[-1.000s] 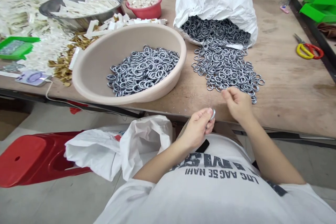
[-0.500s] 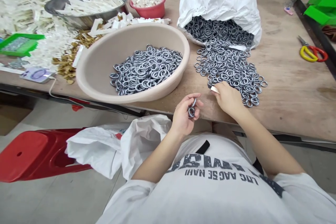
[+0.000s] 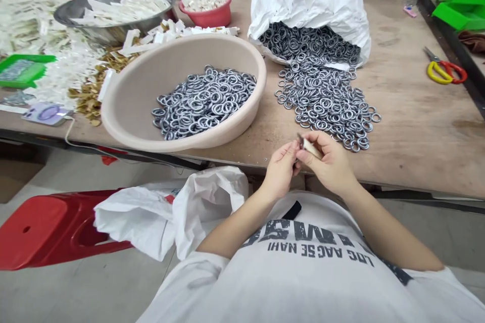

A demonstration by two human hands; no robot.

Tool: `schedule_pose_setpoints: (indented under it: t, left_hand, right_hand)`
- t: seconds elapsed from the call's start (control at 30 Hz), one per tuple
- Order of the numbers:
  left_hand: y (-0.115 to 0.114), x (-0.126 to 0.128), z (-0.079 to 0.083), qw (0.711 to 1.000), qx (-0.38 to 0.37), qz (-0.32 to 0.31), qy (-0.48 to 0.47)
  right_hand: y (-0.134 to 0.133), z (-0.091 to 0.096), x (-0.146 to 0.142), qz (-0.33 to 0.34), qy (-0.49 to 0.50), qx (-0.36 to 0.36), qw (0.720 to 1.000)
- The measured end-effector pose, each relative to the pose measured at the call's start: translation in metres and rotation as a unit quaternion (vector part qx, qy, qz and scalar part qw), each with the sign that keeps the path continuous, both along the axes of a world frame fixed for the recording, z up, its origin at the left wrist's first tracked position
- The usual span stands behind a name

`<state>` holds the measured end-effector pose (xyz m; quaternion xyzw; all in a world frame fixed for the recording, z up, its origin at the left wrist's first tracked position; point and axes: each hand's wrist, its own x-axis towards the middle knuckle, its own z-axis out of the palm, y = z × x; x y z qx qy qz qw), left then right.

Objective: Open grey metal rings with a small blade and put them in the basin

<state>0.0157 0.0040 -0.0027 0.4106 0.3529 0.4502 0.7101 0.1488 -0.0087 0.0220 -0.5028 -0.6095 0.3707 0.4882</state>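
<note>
Two hands work close together above the near edge of the wooden counter (image 3: 409, 156). The right hand (image 3: 328, 164) has a clenched, pinching grip on a small cream strip (image 3: 312, 148), whose long axis slants up and to the left, toward the left hand (image 3: 280, 171). The strip's dark tip reaches that hand, so both are close, but the right plainly holds it. Whether the left grip closes on anything, I cannot tell. A spread of loose metal rings (image 3: 326, 106) lies just beyond the right hand.
</note>
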Motion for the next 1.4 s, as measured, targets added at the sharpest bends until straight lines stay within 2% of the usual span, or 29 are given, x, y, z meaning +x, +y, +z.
schedule_pose_setpoints:
  t: [0.1, 0.2, 0.3, 0.4, 0.53, 0.63, 0.73, 0.83, 1.0, 1.1, 1.17, 1.23, 1.33, 1.37, 1.4]
  left_hand:
    - [-0.003, 0.001, 0.004, 0.998, -0.043, -0.012, -0.053]
    - [-0.005, 0.001, 0.011, 0.995, -0.061, -0.016, -0.073]
    - [-0.004, 0.000, 0.015, 0.993, -0.085, -0.008, -0.086]
    - [-0.002, 0.000, 0.017, 0.991, -0.101, 0.002, -0.092]
    - [-0.002, 0.001, 0.015, 0.990, -0.109, 0.006, -0.093]
    - [-0.008, -0.001, 0.014, 0.992, -0.084, -0.012, -0.088]
    - [-0.015, -0.005, 0.014, 0.993, -0.049, -0.064, -0.084]
    - [-0.014, -0.012, 0.014, 0.993, -0.053, -0.057, -0.091]
    - [0.001, -0.026, 0.013, 0.994, -0.079, 0.001, -0.074]
    - [0.007, -0.032, 0.012, 0.990, -0.106, 0.037, -0.082]
    - [0.010, -0.032, 0.011, 0.986, -0.126, 0.054, -0.095]
    - [0.012, -0.030, 0.008, 0.987, -0.124, 0.064, -0.085]
    - [0.013, -0.021, 0.003, 0.995, -0.062, 0.082, -0.006]
    - [0.012, -0.018, 0.001, 0.996, -0.029, 0.084, 0.027]
    - [0.011, -0.015, 0.000, 0.995, 0.005, 0.082, 0.057]
  right_hand:
    - [0.002, -0.002, 0.002, 0.006, -0.021, 0.025, 0.999]
    - [0.004, -0.001, 0.010, -0.027, -0.021, 0.027, 0.999]
    - [-0.004, 0.001, 0.014, -0.036, -0.135, 0.086, 0.986]
    - [-0.014, 0.001, 0.010, -0.023, -0.262, 0.139, 0.955]
    - [-0.018, 0.000, 0.005, -0.035, -0.328, 0.155, 0.931]
    - [-0.009, -0.003, 0.014, -0.041, -0.334, 0.107, 0.936]
    - [0.009, -0.010, 0.030, -0.102, -0.345, 0.005, 0.933]
    - [0.029, -0.016, 0.036, -0.116, -0.407, -0.022, 0.906]
    - [0.056, -0.019, 0.016, -0.096, -0.550, -0.037, 0.829]
    - [0.065, -0.019, 0.010, -0.086, -0.576, -0.055, 0.811]
    - [0.064, -0.019, 0.013, -0.084, -0.557, -0.048, 0.825]
    - [0.057, -0.018, 0.019, -0.070, -0.488, -0.035, 0.869]
    - [0.039, -0.013, 0.028, 0.028, -0.245, -0.056, 0.968]
    - [0.032, -0.011, 0.029, 0.073, -0.145, -0.084, 0.983]
    - [0.025, -0.008, 0.029, 0.113, -0.053, -0.117, 0.985]
